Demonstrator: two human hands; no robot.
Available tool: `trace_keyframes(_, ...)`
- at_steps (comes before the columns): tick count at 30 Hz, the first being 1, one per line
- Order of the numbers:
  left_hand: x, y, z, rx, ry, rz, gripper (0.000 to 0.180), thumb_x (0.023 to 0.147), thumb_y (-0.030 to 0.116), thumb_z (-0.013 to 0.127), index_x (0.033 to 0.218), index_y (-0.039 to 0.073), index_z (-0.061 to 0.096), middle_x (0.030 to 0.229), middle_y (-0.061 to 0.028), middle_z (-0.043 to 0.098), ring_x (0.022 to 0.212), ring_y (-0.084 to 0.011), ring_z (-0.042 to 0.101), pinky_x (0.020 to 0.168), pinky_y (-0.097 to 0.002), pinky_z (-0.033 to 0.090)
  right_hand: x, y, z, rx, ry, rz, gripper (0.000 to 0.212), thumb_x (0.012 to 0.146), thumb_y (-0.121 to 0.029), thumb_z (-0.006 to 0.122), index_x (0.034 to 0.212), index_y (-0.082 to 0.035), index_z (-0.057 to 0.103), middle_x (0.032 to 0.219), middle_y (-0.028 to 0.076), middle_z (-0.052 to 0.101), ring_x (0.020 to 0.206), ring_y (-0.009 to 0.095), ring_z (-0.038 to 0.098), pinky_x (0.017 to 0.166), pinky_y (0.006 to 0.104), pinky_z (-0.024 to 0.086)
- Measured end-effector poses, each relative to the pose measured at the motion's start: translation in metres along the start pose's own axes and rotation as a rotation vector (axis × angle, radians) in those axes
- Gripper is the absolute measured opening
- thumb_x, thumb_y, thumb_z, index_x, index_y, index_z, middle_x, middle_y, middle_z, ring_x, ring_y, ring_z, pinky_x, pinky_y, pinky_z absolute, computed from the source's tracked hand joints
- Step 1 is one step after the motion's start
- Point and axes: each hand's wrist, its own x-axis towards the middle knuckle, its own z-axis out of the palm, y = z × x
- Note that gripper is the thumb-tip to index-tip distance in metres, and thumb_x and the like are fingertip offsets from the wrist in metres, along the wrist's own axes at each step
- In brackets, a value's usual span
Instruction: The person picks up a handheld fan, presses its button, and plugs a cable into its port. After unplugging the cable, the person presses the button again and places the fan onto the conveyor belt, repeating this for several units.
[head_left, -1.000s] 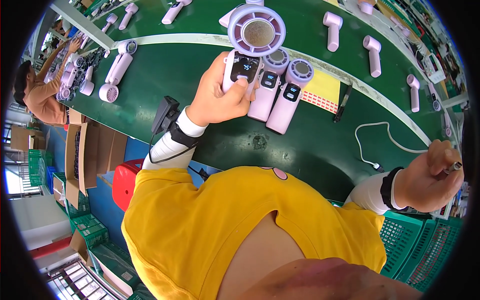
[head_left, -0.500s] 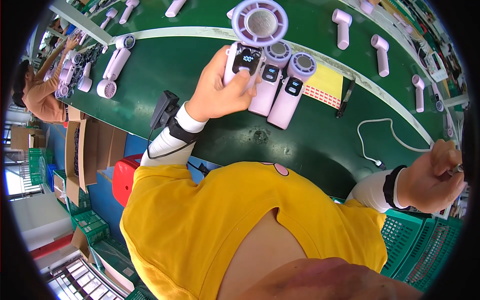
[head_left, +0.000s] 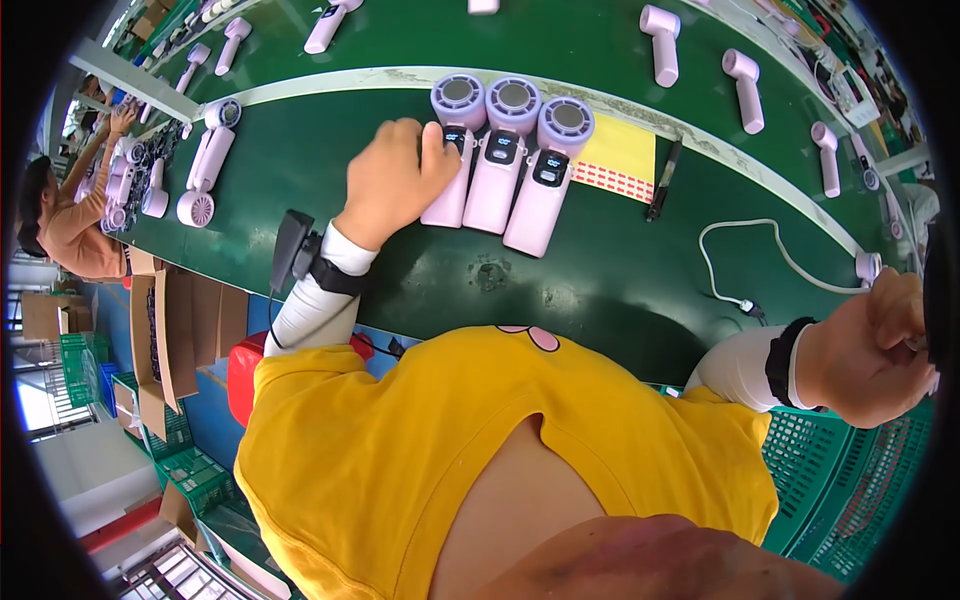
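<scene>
Three pale-purple handheld fans lie side by side on the green table: a left fan (head_left: 450,190), a middle fan (head_left: 494,190) and a right fan (head_left: 541,205). Each has a round head away from me and a lit display on its handle. My left hand (head_left: 395,180) is against the left fan's near-left side, its fingers loosely curled and the thumb apart, not wrapped round the handle. At the far right edge, my right hand (head_left: 865,350) is closed in a pinch around a small thing, mostly hidden by the fingers.
Beside the fans lies a yellow sheet with red marks (head_left: 617,160) and a black pen (head_left: 665,180). A white cable (head_left: 775,224) curves towards my right hand. More fans (head_left: 745,90) rest beyond the pale rail (head_left: 330,85). A co-worker (head_left: 75,215) sits at left; green crates (head_left: 810,470) stand at lower right.
The left fan, held up in my left hand before, now lies down beside the other two. My left hand has moved down-left and let go. My right hand stays closed, shifted slightly.
</scene>
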Motion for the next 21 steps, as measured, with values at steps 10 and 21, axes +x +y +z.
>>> trace_keyframes(10, -0.014, 0.048, 0.017, 0.113, 0.293, 0.353, 0.025, 0.072, 0.026, 0.059, 0.074, 0.002, 0.051, 0.068, -0.0124, 0.049, 0.062, -0.0268, 0.053, 0.048, -0.0342, 0.043, 0.007, 0.0, 0.0, 0.027, -0.078, -0.207, 0.034, 0.092, -0.025, 0.039, 0.066, -0.003, 0.034, 0.055, 0.0, 0.029, 0.036, 0.006, 0.023, 0.033, 0.0177, 0.017)
trace_keyframes(21, -0.026, 0.093, 0.049, 0.251, 0.124, 0.333, 0.042, 0.071, 0.034, 0.062, 0.082, -0.004, 0.048, 0.073, -0.0117, 0.048, 0.06, -0.0231, 0.054, 0.049, -0.0309, 0.044, 0.002, 0.002, -0.022, -0.148, -0.228, -0.065, 0.036, 0.09, -0.026, 0.033, 0.08, 0.004, 0.05, 0.055, 0.002, 0.035, 0.044, 0.008, 0.025, 0.042, 0.0229, 0.019)
